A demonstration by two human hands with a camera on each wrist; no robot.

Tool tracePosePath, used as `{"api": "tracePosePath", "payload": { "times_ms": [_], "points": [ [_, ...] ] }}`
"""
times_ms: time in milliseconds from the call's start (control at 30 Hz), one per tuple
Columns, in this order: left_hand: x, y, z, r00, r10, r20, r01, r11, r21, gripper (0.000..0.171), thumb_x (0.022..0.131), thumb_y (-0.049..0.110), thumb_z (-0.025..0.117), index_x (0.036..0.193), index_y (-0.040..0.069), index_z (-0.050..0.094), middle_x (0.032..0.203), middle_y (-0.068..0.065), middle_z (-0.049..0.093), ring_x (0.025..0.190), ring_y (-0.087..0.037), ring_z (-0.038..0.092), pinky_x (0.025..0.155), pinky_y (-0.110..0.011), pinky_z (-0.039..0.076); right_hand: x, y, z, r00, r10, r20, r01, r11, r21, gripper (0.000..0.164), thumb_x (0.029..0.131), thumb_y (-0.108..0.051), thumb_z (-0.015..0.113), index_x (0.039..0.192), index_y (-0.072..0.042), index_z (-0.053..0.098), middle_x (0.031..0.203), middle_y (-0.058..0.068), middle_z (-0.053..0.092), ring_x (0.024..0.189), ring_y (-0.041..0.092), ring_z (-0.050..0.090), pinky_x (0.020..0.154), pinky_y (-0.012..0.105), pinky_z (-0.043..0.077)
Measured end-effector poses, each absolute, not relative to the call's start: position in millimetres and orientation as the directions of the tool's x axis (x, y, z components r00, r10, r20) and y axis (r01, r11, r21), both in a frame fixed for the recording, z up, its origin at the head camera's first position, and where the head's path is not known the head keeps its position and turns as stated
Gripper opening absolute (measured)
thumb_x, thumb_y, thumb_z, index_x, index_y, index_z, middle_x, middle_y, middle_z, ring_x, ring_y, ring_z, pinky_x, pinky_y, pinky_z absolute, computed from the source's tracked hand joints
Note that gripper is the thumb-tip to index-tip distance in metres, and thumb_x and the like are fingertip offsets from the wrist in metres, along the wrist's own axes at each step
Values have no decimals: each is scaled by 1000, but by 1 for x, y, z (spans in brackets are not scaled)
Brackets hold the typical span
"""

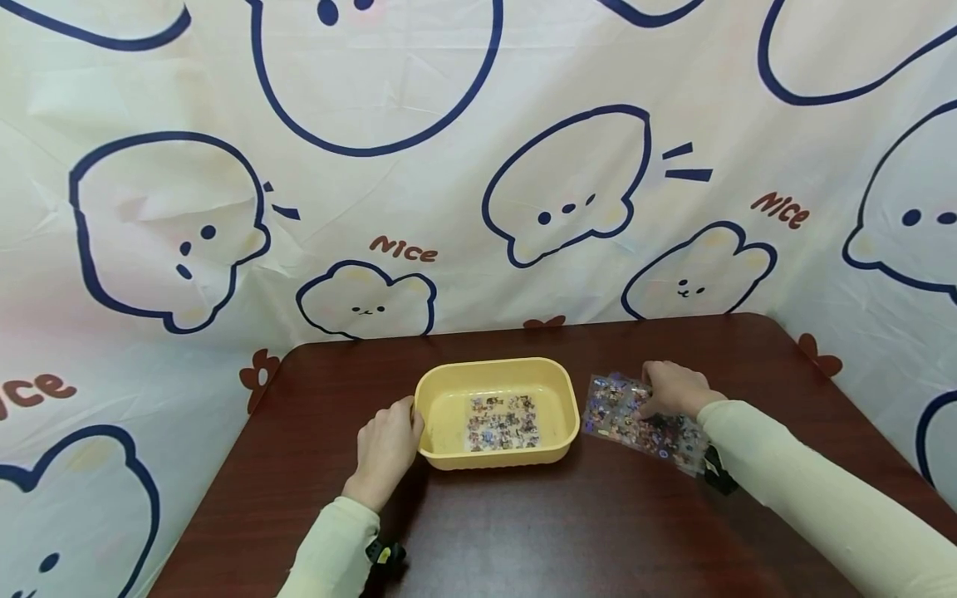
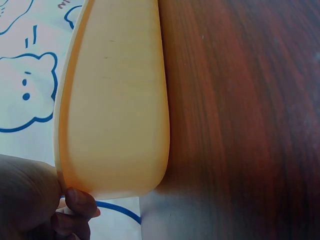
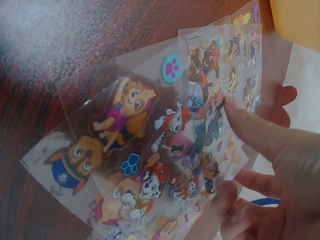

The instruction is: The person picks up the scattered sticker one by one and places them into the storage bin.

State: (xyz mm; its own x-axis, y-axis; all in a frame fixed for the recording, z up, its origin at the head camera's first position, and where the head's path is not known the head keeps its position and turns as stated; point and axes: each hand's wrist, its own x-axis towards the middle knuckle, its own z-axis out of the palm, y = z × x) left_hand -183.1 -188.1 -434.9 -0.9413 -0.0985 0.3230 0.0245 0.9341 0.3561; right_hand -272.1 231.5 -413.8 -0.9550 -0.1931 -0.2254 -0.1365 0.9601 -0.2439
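Left hand [image 1: 385, 446] gripping yellow tub [image 1: 568, 415] rim, right hand [image 1: 670, 388] pinching sticker sheets [image 1: 628, 419]

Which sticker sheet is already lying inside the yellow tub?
The lone sheet flat on the tub floor; the others are on the table under the right hand.

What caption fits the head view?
Left hand grips yellow tub; right hand pinches sticker sheets.
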Motion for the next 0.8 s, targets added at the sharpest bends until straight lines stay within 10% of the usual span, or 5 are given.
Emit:
{"api": "tracePosePath", "payload": {
  "times_ms": [467, 800],
  "points": [
    [-184, -188, -435, -949, -107, 296, 9, 931, 366, 25, 96, 17, 60, 114, 6, 73, 86, -17, 75, 61, -31, 66, 51, -45, 46, -273, 238, -418, -970, -228, -81, -200, 943, -266, 2, 93, -2, 63, 92, -4, 64, 79, 8, 64, 63, 19, 54, 54, 34, 40],
    [-184, -188, -435, -950, -109, 293, 7, 930, 368, 24, 96, 17, 59, 112, 6, 73, 82, -16, 74, 59, -28, 64, 50, -43, 45, -274, 246, -417, -960, -272, -69, -234, 910, -341, 12, 95, -4, 56, 87, -3, 66, 70, 5, 59, 58, 17, 48, 54, 32, 36]
  ]
}}
